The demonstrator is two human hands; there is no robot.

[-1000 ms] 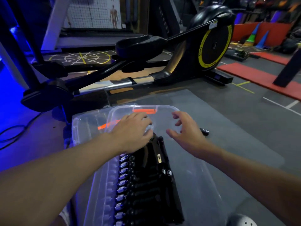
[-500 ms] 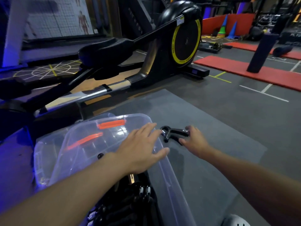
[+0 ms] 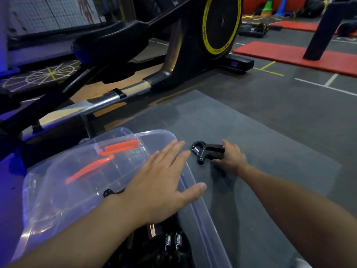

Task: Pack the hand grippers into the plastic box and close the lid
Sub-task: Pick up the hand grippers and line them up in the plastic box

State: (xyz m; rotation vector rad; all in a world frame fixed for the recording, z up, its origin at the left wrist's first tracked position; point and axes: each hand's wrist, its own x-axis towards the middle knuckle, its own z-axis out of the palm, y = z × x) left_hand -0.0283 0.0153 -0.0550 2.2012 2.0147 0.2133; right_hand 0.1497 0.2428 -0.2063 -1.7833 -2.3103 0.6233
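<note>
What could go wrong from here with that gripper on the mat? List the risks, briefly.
1. The right hand grips the hand gripper by its handle ends only, on the mat; it could slip on the lift.
2. The left hand is spread above the plastic box, across the likely path in.
3. The packed grippers look tightly stacked; one more may stand proud of the rim.

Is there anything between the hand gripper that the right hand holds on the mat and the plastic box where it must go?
Yes. The left hand, spread flat, is over the plastic box by its right rim, on the straight way from the hand gripper in the right hand.
</note>
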